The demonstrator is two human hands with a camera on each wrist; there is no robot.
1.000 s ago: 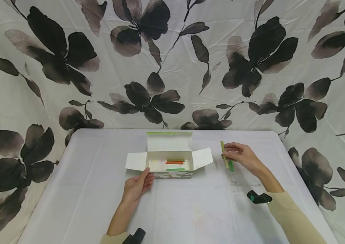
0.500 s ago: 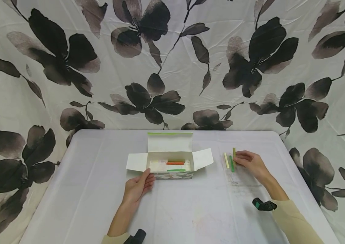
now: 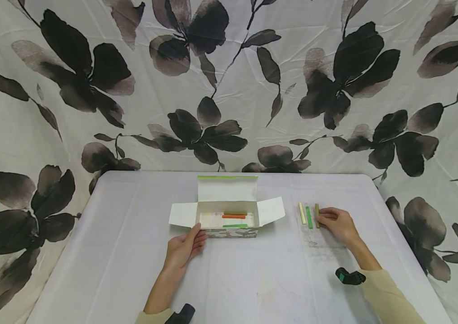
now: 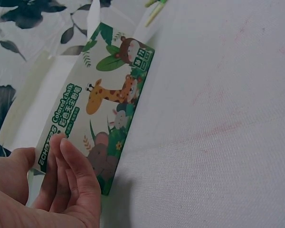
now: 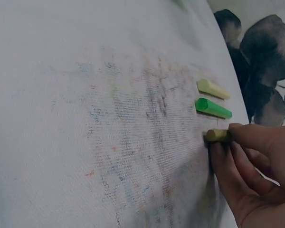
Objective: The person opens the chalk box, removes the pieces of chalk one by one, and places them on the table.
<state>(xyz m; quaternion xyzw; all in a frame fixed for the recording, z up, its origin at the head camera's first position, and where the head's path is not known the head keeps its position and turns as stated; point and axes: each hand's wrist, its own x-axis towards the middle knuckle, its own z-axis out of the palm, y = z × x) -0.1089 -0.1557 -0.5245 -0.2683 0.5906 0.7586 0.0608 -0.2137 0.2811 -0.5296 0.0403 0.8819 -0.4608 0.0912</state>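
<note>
An opened colored chalk box (image 3: 229, 233) stands at the table's far middle, its printed animal front clear in the left wrist view. My left hand (image 3: 184, 251) holds its near left corner, thumb at the edge and fingers against the front. Inside lie an orange chalk (image 3: 233, 217), a brownish chalk (image 3: 235, 213) and a green chalk (image 3: 234, 225). To the right, my right hand (image 3: 339, 225) pinches an olive chalk stick (image 5: 217, 135) between thumb and fingers, low at the tabletop. Beside it lie a bright green chalk (image 5: 213, 108) and a pale yellow chalk (image 5: 213, 89), roughly parallel.
White cloth covers the table (image 3: 253, 279), with smudges of colored chalk dust (image 5: 128, 123) near the right hand. The box's side flaps (image 3: 271, 211) spread outward and its lid (image 3: 228, 188) stands up behind. A floral curtain (image 3: 269, 99) hangs beyond the far edge.
My right hand has moved right and toward me, lowering the olive chalk beside the green one. The pale yellow chalk, overlapped earlier, now shows fully. My left hand stays at the box.
</note>
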